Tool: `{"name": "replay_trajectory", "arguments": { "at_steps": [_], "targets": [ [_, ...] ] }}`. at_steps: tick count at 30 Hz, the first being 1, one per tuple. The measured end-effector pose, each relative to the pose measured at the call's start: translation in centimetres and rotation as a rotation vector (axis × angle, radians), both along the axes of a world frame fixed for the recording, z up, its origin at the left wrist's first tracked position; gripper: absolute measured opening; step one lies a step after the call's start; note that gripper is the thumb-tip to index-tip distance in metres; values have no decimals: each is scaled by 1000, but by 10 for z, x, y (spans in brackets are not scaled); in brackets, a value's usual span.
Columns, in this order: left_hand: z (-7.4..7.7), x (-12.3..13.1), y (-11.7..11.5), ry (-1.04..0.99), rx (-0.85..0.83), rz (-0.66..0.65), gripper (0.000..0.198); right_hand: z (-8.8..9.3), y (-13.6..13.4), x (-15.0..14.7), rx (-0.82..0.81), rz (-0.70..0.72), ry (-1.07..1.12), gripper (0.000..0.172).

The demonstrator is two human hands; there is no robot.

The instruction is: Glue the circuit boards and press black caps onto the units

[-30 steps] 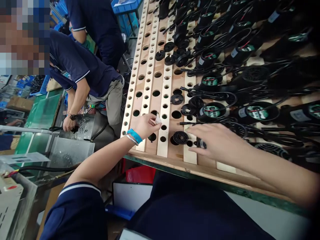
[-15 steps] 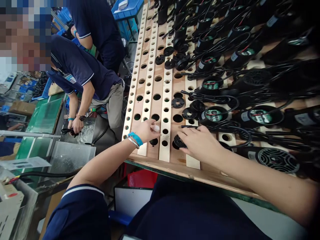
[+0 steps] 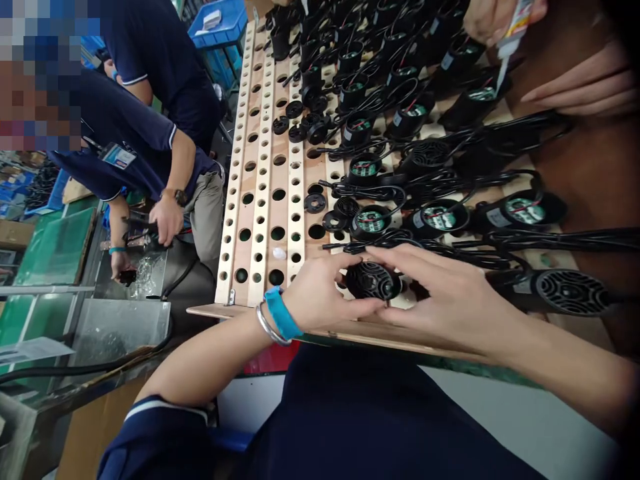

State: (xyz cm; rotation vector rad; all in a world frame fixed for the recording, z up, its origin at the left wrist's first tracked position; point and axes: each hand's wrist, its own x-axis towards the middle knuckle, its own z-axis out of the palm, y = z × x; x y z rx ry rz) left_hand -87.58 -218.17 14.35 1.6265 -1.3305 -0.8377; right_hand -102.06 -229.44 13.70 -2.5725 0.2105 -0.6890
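My left hand and my right hand pinch a round black cover from either side. A swirling slotted pattern marks its top face. It sits over the near edge of the wooden rack, which is drilled with rows of holes. On the rack, beyond my left hand, lies a small white lump. Just past the cover are a coiled black cable and a black housing with a green circuit board inside. A flat black disc rests farther back. My fingers partly hide the cover's rim.
Rows of black housings with cables fill the rack's right side. At upper right, another person's hands work with a glue tube, its nozzle at a housing. To the left, a seated co-worker handles black parts over a metal surface.
My left hand has left the white lump on the rack and joined my right hand at the black cover. The view has shifted right, and a person's hands with a glue tube now show.
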Motion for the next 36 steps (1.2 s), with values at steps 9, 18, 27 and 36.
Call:
{"name": "replay_trajectory", "arguments": {
  "at_steps": [9,18,27,36],
  "targets": [
    [-7,6,-1,-75,116,61,34,-13,-52,-27,-2,48,290,49],
    [-15,-2,14,-304,201,94,37,-37,-66,-47,-178,82,401,42],
    [-10,-18,3,-453,242,44,41,-39,-65,-49,-209,153,376,33],
    [-12,-32,-20,-685,273,-52,49,-37,-61,-46,-189,151,381,33]
  ]
}}
